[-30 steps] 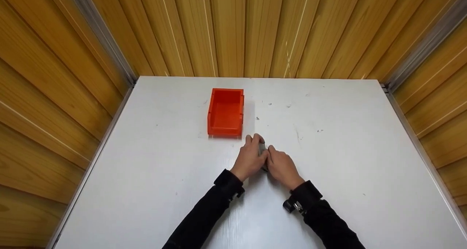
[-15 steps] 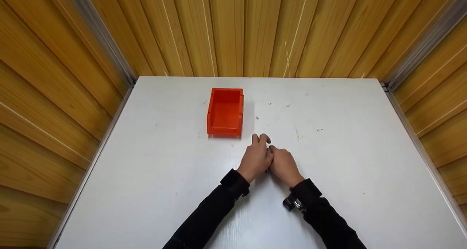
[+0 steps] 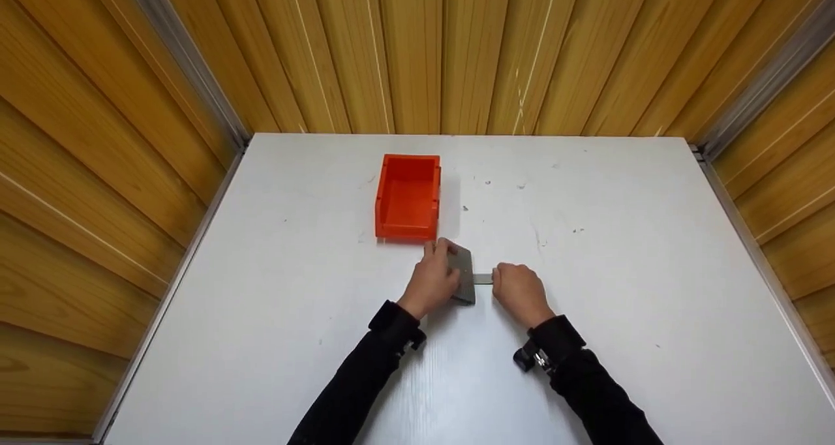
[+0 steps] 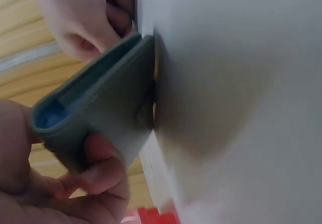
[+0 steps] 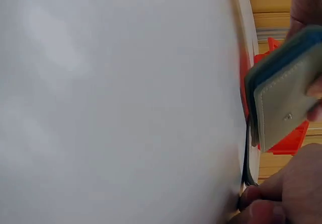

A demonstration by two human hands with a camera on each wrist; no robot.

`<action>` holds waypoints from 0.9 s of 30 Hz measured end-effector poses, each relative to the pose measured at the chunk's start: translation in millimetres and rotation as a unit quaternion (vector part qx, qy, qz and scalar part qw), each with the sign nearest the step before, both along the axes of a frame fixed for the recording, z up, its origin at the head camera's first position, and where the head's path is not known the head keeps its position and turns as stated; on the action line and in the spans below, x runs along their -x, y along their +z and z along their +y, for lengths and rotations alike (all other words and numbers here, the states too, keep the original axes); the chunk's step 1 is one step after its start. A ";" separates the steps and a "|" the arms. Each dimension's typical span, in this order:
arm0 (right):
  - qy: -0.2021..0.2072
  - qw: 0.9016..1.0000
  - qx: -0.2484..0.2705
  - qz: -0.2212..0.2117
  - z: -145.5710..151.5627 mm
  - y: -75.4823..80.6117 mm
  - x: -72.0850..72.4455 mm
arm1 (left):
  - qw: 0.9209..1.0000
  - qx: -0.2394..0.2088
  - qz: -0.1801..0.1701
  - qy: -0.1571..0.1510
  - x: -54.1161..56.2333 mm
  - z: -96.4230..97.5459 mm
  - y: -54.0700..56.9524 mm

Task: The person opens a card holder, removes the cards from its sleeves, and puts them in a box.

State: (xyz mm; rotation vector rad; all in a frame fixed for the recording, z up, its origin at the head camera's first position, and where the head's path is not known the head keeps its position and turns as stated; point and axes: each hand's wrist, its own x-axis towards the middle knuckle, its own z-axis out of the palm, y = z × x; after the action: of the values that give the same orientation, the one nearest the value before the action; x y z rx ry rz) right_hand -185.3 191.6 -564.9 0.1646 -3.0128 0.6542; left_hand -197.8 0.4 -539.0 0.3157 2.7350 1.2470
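Observation:
A grey-green folded wallet (image 3: 464,276) stands tilted on its edge over the white table, in the left hand (image 3: 430,282). In the left wrist view, thumb and fingers grip the wallet (image 4: 113,95) at one end, and blue lining shows in its fold. A short strap (image 3: 483,278) reaches from the wallet to the right hand (image 3: 520,293), whose curled fingers pinch its end. The right wrist view shows the stitched face of the wallet (image 5: 284,105) with a small metal stud, and the strap running low along the tabletop to the fingertips (image 5: 250,196).
Just beyond the left hand, an orange-red open-front bin (image 3: 408,228) stands on the white table (image 3: 313,288). Wood-look panels (image 3: 411,53) rise behind and at both sides. Small dark marks dot the tabletop.
The hands were together, largely hiding the wallet. Now the left hand has moved left with the wallet and the right slightly right, so the strap shows stretched between them.

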 end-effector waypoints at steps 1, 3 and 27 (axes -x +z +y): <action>-0.001 1.000 -0.003 -0.003 0.8 0.4 -0.4 | 1.000 0.007 -0.014 -0.001 0.6 -3.8 -0.1; -0.001 1.000 -0.006 -0.007 1.6 1.2 -1.2 | 0.999 0.031 -0.029 -0.006 1.4 -10.2 -0.6; 0.000 1.000 -0.014 -0.004 1.8 3.0 -1.8 | 0.986 0.159 0.043 -0.005 -11.6 1.3 3.4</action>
State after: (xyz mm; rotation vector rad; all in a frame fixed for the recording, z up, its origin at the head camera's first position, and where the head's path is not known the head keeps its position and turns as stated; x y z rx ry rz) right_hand -183.5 193.4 -561.9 0.1622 -3.0302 0.6147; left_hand -186.2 1.6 -535.7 0.3538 2.9386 0.7909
